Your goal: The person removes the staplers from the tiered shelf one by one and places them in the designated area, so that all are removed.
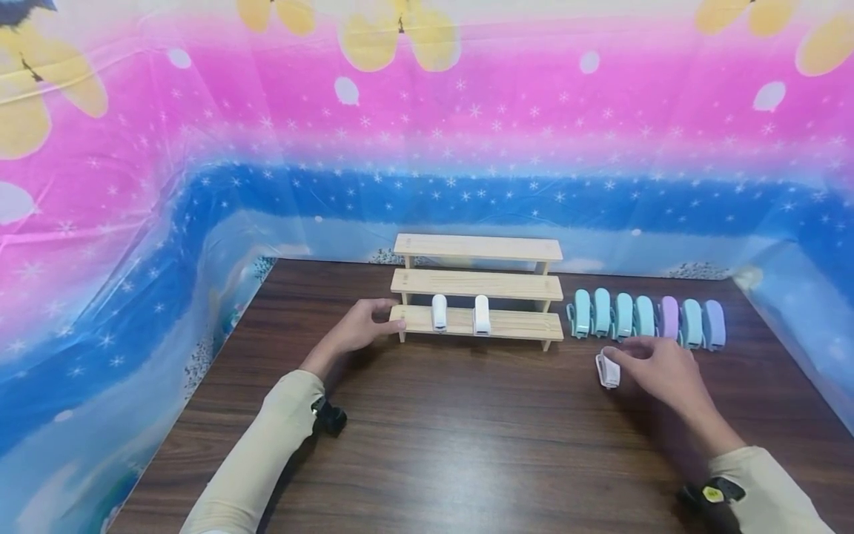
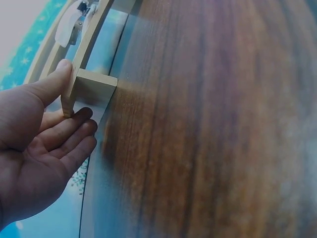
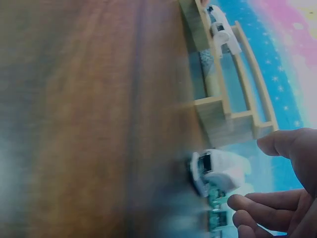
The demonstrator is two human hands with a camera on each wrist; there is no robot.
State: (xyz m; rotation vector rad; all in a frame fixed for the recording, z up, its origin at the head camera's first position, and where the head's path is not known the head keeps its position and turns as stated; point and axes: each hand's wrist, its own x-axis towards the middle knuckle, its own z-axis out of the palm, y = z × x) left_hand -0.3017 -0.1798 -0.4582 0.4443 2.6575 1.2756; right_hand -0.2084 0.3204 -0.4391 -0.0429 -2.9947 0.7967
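Observation:
In the head view, a three-step wooden stand [image 1: 514, 324] carries two small white stapler-like devices [image 1: 439, 313] on its lowest step. My left hand [image 1: 360, 325] holds that step's left end, thumb on the upper side; in the left wrist view its index finger goes behind the wood and the other fingers extend loosely. Another white stapler-like device [image 1: 608, 371] stands on the table to the stand's right. My right hand [image 1: 667, 367] is right at it. From the right wrist view, thumb and fingers [image 3: 265, 208] are spread apart around the device's [image 3: 225, 171] near end.
A row of several similar teal and purple devices [image 1: 643, 317] stands to the right of the stand, just behind my right hand. The dark wooden table [image 1: 427, 445] ends at a patterned cloth backdrop [image 1: 467, 148] behind and at the sides.

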